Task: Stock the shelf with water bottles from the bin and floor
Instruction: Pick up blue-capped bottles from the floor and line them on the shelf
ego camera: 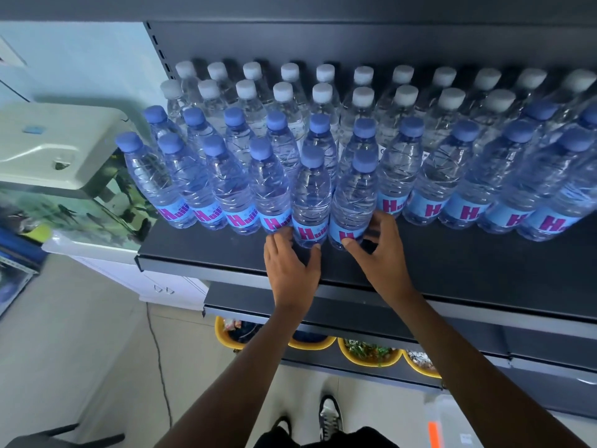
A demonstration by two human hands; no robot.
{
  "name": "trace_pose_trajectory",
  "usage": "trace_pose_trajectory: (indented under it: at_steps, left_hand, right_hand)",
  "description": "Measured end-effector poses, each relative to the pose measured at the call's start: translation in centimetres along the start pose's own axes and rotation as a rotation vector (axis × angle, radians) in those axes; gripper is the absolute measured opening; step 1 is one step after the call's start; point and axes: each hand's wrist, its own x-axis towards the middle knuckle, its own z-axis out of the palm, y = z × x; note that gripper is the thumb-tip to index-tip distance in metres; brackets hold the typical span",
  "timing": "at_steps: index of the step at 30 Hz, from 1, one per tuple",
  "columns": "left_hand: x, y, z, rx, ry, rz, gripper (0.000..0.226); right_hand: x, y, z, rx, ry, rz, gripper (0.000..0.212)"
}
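Clear plastic under blue caps: two water bottles stand at the right end of the front row [193,189] on the shelf [452,263], close to its front lip. My left hand [290,263] grips the left bottle [310,202] low at its base, with the thumb curled round one side. My right hand [381,257] wraps the base of the right bottle [353,202] the same way, its fingers [350,243] narrow on the label. Both bottles look upright with their bases on the shelf, and they are touching or nearly touching each other.

The risk I see is a domino. These bottles are tall, soft-walled and tightly packed. If I shove the pair back too hard or off-line, they press on the row behind. One tilting bottle could then knock others toward the white-capped bottles [284,92] at the back of the shelf. Squeezing too hard could buckle the thin plastic and leave a bottle leaning when I let go. Drawing my hands out carelessly could drag a bottle over the lip.

For room, a broad bare strip runs along the front of the shelf to the right of the pair, so I judge the row can grow that way. The shelf's left end is open, with a fish tank [64,205] just beyond it, so nothing there would stop a sliding bottle. Below the shelf a lower shelf [323,305] juts out over yellow bowls [371,354], and my forearms cross above both. I cannot see the bin.
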Motion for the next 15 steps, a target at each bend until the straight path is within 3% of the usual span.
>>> trace_pose_trajectory:
  at_steps: [15]
  left_hand:
    - [0.3,0.4,-0.5,-0.039,-0.052,-0.014,0.054]
  right_hand:
    - [-1.3,-1.2,1.7,-0.071,0.178,0.162,0.053]
